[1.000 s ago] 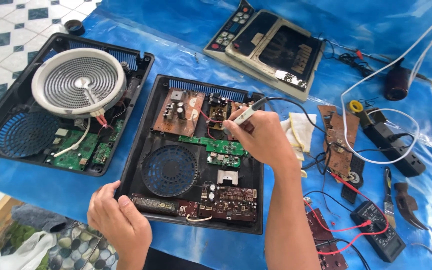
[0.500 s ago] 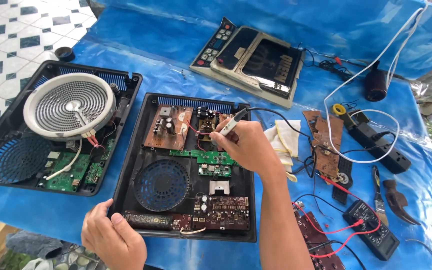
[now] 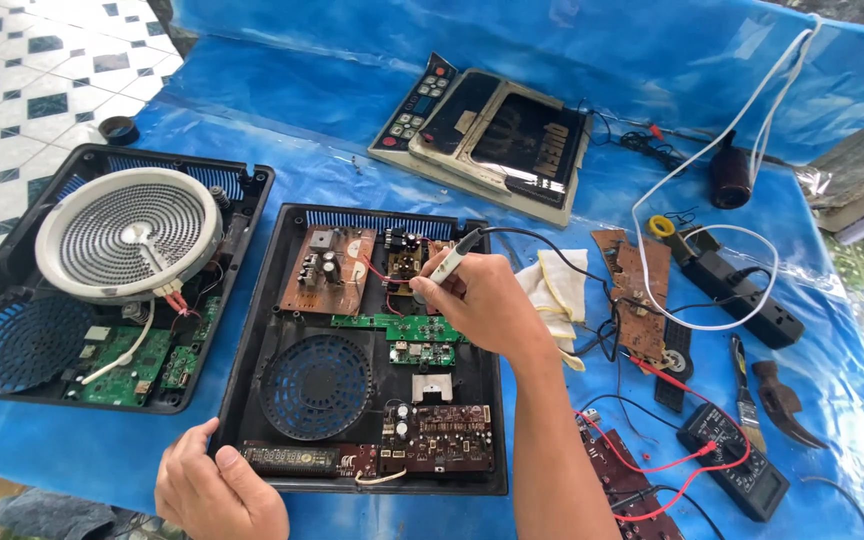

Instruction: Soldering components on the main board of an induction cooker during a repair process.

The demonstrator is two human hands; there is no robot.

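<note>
A right hand (image 3: 477,300) pinches a slim white soldering iron (image 3: 449,263), its tip on a brown circuit board (image 3: 404,262) inside an opened black plastic cooker base (image 3: 262,340) on a blue-covered table (image 3: 282,170). The left hand (image 3: 214,490), fingers curled, grips the base's near edge. A black multimeter (image 3: 734,462) lies well apart to the right.

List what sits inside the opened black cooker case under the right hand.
Inside the black case: a round fan grille, brown and green circuit boards. The right hand covers part of them.
</note>
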